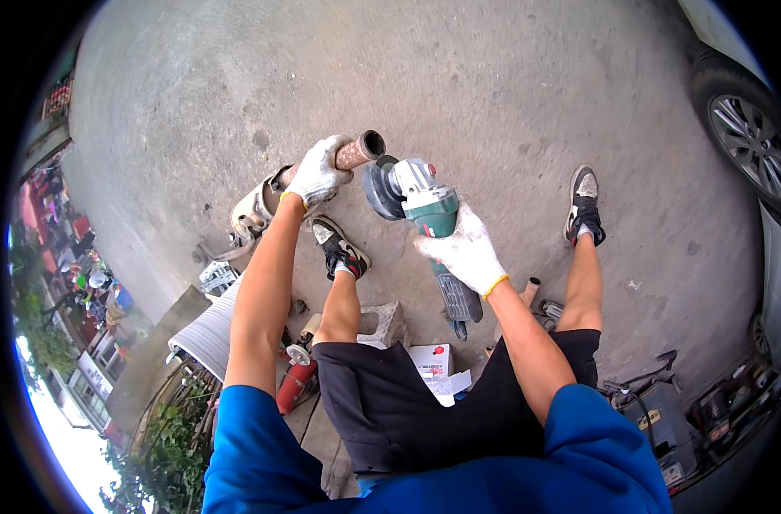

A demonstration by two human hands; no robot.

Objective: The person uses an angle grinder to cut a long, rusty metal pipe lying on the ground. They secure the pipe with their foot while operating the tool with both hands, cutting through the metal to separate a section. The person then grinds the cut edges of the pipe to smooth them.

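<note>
My left hand (319, 174), in a white work glove, is wrapped round a rusty metal pipe (357, 153) whose open end points up and to the right. The pipe's far side runs back toward a pale metal canister-like part (254, 206) on the left, partly behind my hand. My right hand (466, 249), also gloved in white, grips the green body of an angle grinder (431, 212). Its dark disc (382, 190) faces the pipe, just below and right of the pipe's end; whether they touch I cannot tell.
A car wheel (753, 146) stands at the far right. Near my legs are a red tool (296, 385), a concrete block (382, 322), a white box (433, 361) and a short pipe (531, 291). A ribbed white sheet (206, 330) lies left. My shoes rest on the concrete floor (493, 103).
</note>
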